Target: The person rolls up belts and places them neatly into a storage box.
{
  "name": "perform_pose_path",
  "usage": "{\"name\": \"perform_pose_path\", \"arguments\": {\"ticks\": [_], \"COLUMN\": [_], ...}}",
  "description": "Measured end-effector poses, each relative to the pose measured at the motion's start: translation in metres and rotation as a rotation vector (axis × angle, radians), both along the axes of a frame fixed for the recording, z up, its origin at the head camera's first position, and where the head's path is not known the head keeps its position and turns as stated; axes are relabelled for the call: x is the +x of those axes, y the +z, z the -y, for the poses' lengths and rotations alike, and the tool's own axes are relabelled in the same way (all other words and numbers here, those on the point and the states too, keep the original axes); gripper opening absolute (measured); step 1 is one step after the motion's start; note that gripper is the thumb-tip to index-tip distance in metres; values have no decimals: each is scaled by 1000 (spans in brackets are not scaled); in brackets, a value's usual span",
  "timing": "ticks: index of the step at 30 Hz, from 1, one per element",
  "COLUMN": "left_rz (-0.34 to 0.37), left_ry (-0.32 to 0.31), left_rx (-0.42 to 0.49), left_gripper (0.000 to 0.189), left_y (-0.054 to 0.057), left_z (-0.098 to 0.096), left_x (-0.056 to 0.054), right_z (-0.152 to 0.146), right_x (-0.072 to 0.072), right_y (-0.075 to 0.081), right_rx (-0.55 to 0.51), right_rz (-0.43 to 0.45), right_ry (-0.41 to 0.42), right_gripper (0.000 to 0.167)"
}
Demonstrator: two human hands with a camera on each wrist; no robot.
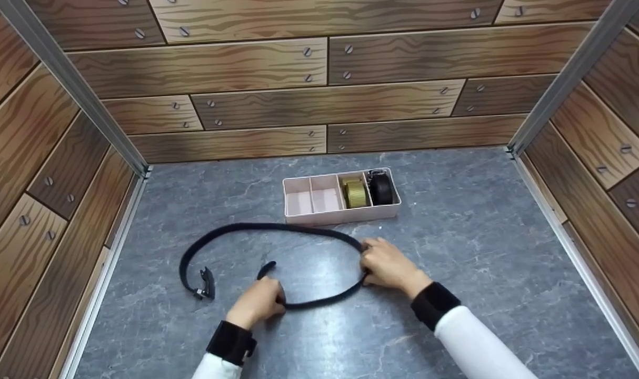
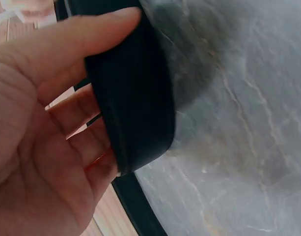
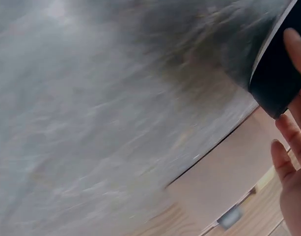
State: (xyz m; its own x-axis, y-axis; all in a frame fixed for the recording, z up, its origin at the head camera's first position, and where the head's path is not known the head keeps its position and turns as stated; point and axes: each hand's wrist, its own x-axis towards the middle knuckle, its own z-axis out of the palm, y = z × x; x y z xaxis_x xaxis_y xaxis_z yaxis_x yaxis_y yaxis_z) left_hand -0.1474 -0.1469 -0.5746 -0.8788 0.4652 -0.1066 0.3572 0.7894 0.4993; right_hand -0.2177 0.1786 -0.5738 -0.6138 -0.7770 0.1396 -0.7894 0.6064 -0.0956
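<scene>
A long black belt (image 1: 277, 227) lies in a wide loop on the grey marbled surface, its buckle (image 1: 208, 284) at the far left end. Near the belt's free tip, the left hand (image 1: 259, 302) pinches the strap; the tip points up past the fingers. In the left wrist view the thumb lies across the flat face of the strap (image 2: 135, 98), with the other fingers behind it. The right hand (image 1: 390, 266) grips the strap at the loop's right bend. Thumb and fingers are on both sides of the strap (image 3: 278, 73) in the right wrist view.
Behind the belt stands a pale pink divided box (image 1: 340, 216). Its right compartments hold a rolled olive-yellow strap (image 1: 355, 193) and a rolled black belt (image 1: 381, 188). Wood-patterned walls (image 1: 256, 142) enclose the surface at the back and both sides.
</scene>
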Motion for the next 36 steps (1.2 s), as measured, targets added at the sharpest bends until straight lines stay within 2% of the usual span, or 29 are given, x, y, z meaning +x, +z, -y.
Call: {"name": "perform_pose_path", "arguments": {"ticks": [7, 9, 12, 14, 18, 20, 24, 26, 32, 36], "left_rz": [-157, -165, -163, -161, -202, -229, -262, -271, -275, -285], "left_ry": [68, 77, 74, 78, 88, 83, 67, 67, 64, -8], "left_rx": [-76, -95, -115, -124, -149, -171, -194, -196, -199, -188], "left_gripper": [13, 12, 12, 13, 16, 19, 22, 21, 19, 18], "left_y": [-6, -6, -5, -4, -1, 0, 2, 2, 1, 0], "left_z": [-10, -14, -16, -16, -16, -19, -25, -27, -26, -21], "left_x": [-3, -4, -5, -5, -2, -1, 2, 2, 1, 0], "right_z": [-31, -38, -51, -62, -80, -86, -95, -98, -107, -111], "right_x": [0, 1, 0, -2, -5, -5, -4, -3, -2, -5], "right_y": [-5, -5, -5, -4, -1, 1, 8, 10, 12, 15], "right_rx": [-44, -39, -37, -41, -42, -26, 14, 31, 57, 71], "right_rz": [7, 33, 66, 55, 4, 18, 121, 144, 115, 136], "right_ry": [-122, -159, -180, -173, -176, -210, -312, -333, -334, -420], "right_gripper": [34, 37, 30, 24, 26, 24, 26, 26, 22, 28]}}
